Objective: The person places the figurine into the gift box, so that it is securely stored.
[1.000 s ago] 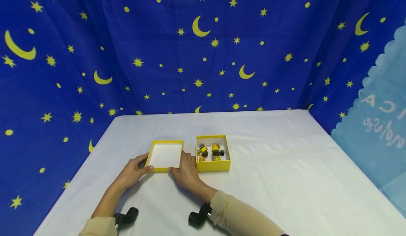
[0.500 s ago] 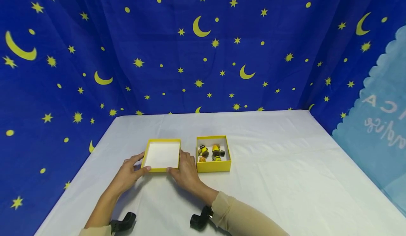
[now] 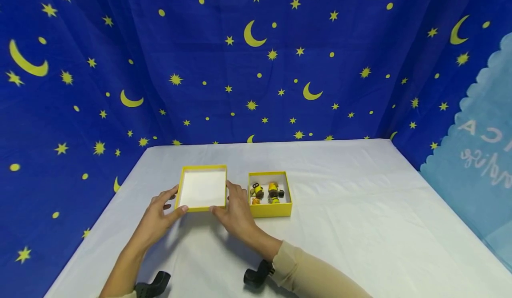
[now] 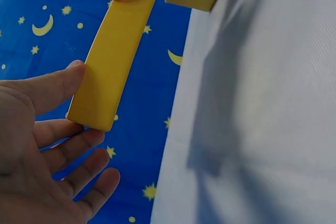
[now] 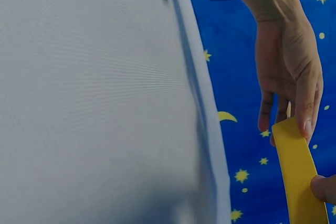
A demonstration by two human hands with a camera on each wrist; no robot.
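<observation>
A shallow yellow box lid (image 3: 202, 188) with a white inside, its hollow side facing me, is held up off the table by both hands. My left hand (image 3: 158, 215) pinches its left side, thumb on the near rim and fingers under the corner; the left wrist view shows the lid's yellow side wall (image 4: 113, 61) between them. My right hand (image 3: 237, 211) grips the right side, its thumb (image 5: 324, 187) on the near wall in the right wrist view. Just right of that hand, a yellow box (image 3: 270, 210) stands uncovered, with several small yellow-and-brown figures (image 3: 273, 189) inside.
A white cloth (image 3: 360, 227) covers the table. Blue fabric (image 3: 200, 58) with moons and stars hangs behind and at the sides. A light-blue panel with lettering (image 3: 480, 155) hangs at the right. Black wrist cameras (image 3: 154, 284) sit on both wrists.
Both hands have raised the lid off the table and moved it slightly left and away from me. The box with the figures has stayed in place.
</observation>
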